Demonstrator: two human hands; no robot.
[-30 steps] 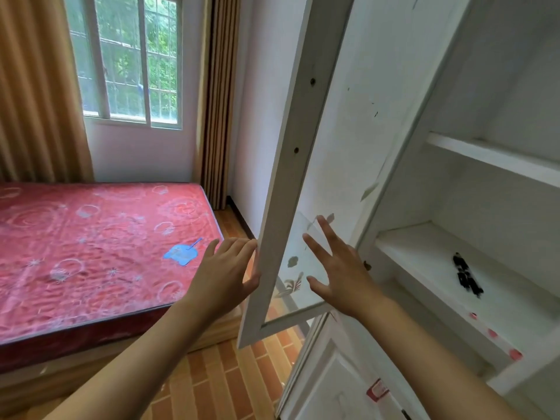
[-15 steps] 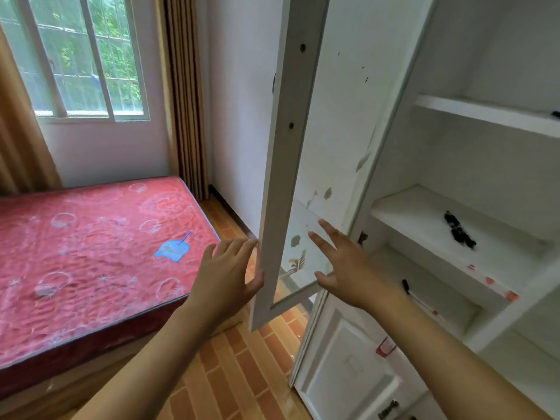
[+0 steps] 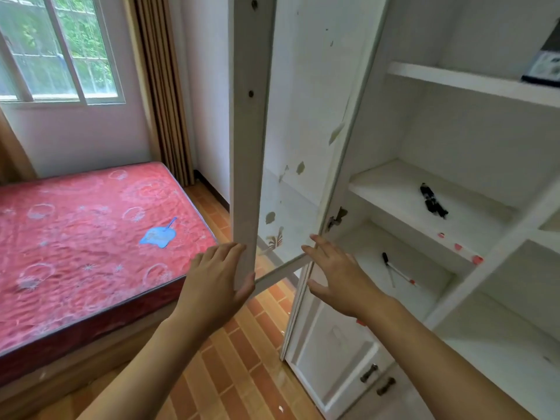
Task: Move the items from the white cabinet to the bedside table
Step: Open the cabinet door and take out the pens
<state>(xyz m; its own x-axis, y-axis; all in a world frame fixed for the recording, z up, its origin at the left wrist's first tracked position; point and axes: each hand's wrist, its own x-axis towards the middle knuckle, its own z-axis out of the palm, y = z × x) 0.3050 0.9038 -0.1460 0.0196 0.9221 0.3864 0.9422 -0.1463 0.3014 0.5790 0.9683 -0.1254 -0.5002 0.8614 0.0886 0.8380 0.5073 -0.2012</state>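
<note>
The left hand (image 3: 213,286) grips the free edge of the open door (image 3: 247,153), fingers lying along its outer face and the thumb hooked round the edge low down. The right hand (image 3: 339,278) is spread, fingers straight and apart, holding nothing; its fingertips reach the door's bottom rail near the hinge side, though whether they touch it is hard to tell.

Inside the cabinet (image 3: 454,125), a small black item (image 3: 432,202) lies on the middle shelf, with red bits (image 3: 458,247) near that shelf's front lip. One shelf down lie two pens (image 3: 395,271), crossed at the capped ends. A dark box (image 3: 545,66) sits on the upper shelf at the right edge of view.

To the left is a bed (image 3: 75,253) with a red mattress and a blue swatter (image 3: 159,234) on it, beneath a window (image 3: 57,50).
</note>
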